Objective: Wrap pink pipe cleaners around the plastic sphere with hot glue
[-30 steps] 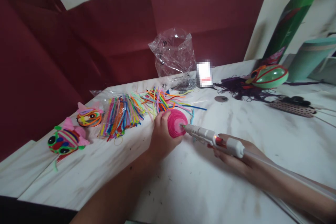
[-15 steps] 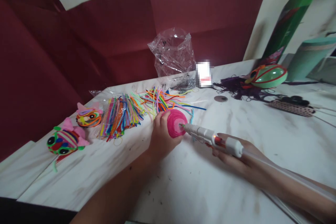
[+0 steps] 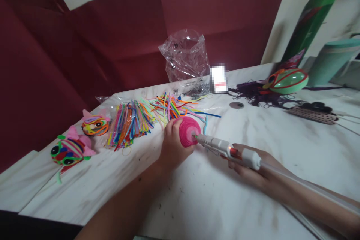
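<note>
My left hand (image 3: 174, 142) is wrapped round a pink ball (image 3: 184, 133) that looks wound with fuzzy strands, with a paler patch on the side facing right. In my right hand (image 3: 244, 163) is a white glue gun (image 3: 219, 144) with a small orange light lit on its body. Its nozzle points left, at or very near the pale patch; whether it touches I cannot tell. A glue stick and a cord seem to trail back along my right forearm. Behind the ball lie loose pipe cleaners (image 3: 171, 107) in many colours.
Bundled pipe cleaners (image 3: 129, 123) and two colourful fish-like figures (image 3: 70, 152) lie at left. A clear plastic bag (image 3: 187, 60) stands at the back. To the right are a green balloon (image 3: 291, 81), dark purple threads (image 3: 253, 93), a dotted hair clip (image 3: 312, 115) and a green bin (image 3: 337, 62).
Hardly anything differs. Both hands keep their places on the ball and the glue gun, with only a very slight shift of the gun.
</note>
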A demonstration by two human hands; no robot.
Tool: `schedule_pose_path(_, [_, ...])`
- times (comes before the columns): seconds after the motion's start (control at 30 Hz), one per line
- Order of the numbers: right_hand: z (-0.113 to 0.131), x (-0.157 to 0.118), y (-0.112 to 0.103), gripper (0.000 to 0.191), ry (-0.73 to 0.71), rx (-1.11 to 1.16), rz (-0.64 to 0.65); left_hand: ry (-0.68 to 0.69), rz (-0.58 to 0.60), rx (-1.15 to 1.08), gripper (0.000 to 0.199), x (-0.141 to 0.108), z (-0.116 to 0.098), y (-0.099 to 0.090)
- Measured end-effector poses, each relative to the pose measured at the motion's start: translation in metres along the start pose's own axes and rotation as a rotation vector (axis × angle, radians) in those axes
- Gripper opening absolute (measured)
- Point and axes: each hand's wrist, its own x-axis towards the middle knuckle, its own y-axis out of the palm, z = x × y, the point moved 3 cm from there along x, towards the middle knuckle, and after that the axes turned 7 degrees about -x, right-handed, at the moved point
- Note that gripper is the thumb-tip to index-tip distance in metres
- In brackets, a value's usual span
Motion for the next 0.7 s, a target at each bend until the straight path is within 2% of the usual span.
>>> schedule_pose_path(0.23, [-0.008, 0.0016, 0.0003, 0.023, -0.014, -0.041, -0.02, -0.009, 0.008, 0.003, 0.08, -0.0003, 0.0004, 0.0007])
schedule_pose_path(0.7, [-0.0047, 0.0007, 0.0001, 0.024, -0.007, -0.032, -0.032, -0.007, 0.009, 0.011, 0.082, -0.0007, 0.0007, 0.0009])
